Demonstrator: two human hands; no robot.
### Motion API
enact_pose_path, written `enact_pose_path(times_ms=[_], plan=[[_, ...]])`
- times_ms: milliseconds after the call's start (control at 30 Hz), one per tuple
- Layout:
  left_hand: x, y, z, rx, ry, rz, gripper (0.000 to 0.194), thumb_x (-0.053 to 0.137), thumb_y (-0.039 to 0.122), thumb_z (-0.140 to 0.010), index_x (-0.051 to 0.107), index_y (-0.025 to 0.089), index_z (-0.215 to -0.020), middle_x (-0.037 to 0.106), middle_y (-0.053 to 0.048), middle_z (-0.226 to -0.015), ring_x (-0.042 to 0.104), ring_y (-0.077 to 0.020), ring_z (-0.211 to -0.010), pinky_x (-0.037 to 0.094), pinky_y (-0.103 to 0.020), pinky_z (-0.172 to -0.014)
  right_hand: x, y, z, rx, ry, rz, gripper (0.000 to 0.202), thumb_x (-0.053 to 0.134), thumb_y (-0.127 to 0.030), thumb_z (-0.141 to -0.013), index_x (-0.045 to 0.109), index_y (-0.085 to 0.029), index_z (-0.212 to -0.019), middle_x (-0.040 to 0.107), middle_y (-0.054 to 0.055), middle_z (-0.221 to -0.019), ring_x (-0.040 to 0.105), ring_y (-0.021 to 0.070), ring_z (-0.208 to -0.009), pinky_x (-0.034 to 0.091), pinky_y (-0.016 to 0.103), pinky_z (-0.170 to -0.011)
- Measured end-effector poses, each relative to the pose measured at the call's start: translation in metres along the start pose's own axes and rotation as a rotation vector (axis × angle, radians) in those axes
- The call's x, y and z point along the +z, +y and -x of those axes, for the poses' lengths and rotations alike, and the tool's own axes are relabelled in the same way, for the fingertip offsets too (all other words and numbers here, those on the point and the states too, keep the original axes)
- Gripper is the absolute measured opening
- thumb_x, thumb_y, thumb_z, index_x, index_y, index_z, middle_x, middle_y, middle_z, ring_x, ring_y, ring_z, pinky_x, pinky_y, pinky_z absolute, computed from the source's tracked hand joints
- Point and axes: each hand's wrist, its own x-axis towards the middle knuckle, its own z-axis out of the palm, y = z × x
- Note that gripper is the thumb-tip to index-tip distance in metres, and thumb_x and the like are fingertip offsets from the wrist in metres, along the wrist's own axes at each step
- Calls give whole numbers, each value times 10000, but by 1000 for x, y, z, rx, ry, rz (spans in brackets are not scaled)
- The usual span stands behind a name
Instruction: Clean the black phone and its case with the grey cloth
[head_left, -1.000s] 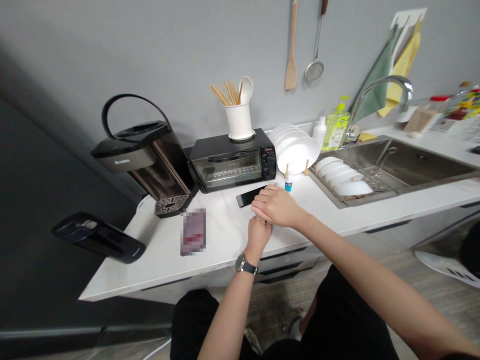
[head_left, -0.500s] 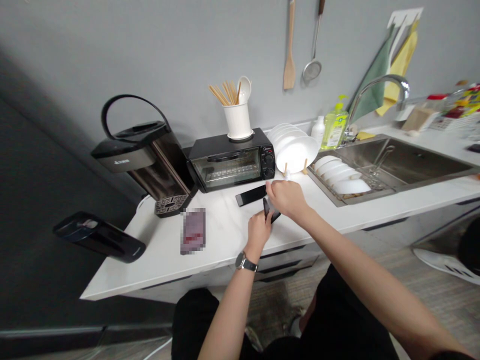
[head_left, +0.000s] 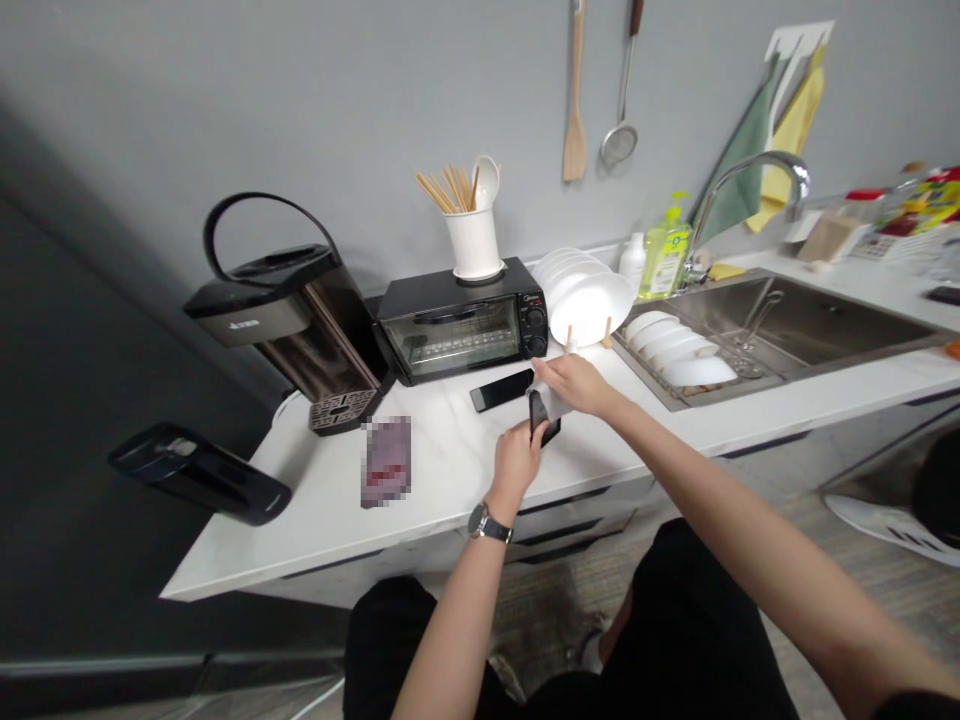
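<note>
The left hand (head_left: 517,458) is gripping a dark slab (head_left: 536,410) – likely stiff, slippery, best edge-held; the right hand (head_left: 576,383) is pinching grey cloth-like material (head_left: 553,402).

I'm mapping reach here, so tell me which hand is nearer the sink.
Right. The right hand is over the counter, to the left of the sink in the picture; the left hand is farther left and nearer the counter's front edge.

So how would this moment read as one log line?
left hand: holds dark object | right hand: holds pale grey item | black slab: on counter
</note>
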Motion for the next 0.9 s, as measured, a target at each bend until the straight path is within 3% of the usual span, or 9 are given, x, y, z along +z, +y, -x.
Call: enact_pose_path(times_ms=[67,167,300,367,433,567,700,833,900], plan=[[1,-1,0,-3,11,6,335,469,308,-1093,745,170,-963,793,-107,-920,744,-209,-833,445,-278,-717,1,-2,2,61,9,-11,636,237,-372,-1135,742,-152,-816,734,73,-761,664,193,-732,360,293,-664],[4,-5,-1,-8,16,4,317,469,265,-1080,740,157,-956,790,-123,-930,742,-224,-834,453,-292,-714,8,-21,10,55,164,89,533,328,-336,-1115,740,-138,-840,749,117,-845,663,223,-819,389,321,-743],[8,-10,-1,-8,-1,-12,248,516,151,-1004,737,143,-893,777,-139,-874,733,-261,-828,464,-316,-706,16,-44,18,-307,217,159,456,382,-305,-1104,735,-134,-873,745,113,-897,639,231,-893,387,357,-871],[8,-9,-1,-5,-2,-12,263,509,164,-1010,734,143,-877,772,-141,-859,729,-261,-811,465,-318,-703,15,-41,17,-380,179,158,463,367,-315,-1111,736,-133,-900,749,105,-907,640,218,-855,383,355,-841],[6,-8,-1,3,9,2,296,481,213,-1048,733,148,-907,776,-137,-887,730,-243,-808,465,-308,-709,11,-30,13,-312,139,148,501,337,-342,-1121,736,-139,-897,754,107,-899,656,215,-833,377,346,-799],[3,-4,-1,30,26,49,309,481,275,-1079,737,173,-940,783,-102,-896,733,-206,-811,461,-277,-721,0,-4,2,29,29,78,629,240,-379,-1138,747,-148,-847,763,116,-853,695,220,-814,377,313,-710],[5,-6,-1,26,42,71,324,473,287,-1083,743,177,-944,785,-99,-893,735,-206,-810,466,-278,-727,1,-10,1,138,44,70,640,243,-373,-1136,765,-148,-844,768,123,-842,709,228,-818,420,307,-741],[10,-14,-1,-1,38,58,275,500,204,-1034,737,159,-901,776,-119,-861,732,-236,-802,477,-298,-703,12,-40,12,-176,187,124,496,353,-300,-1113,766,-136,-893,773,118,-916,686,235,-890,409,365,-987],[12,-17,-1,-3,28,51,230,527,168,-995,737,154,-903,773,-124,-856,729,-249,-811,484,-305,-696,16,-47,16,-371,186,136,451,391,-297,-1105,759,-130,-904,766,105,-921,667,230,-902,407,367,-985]])
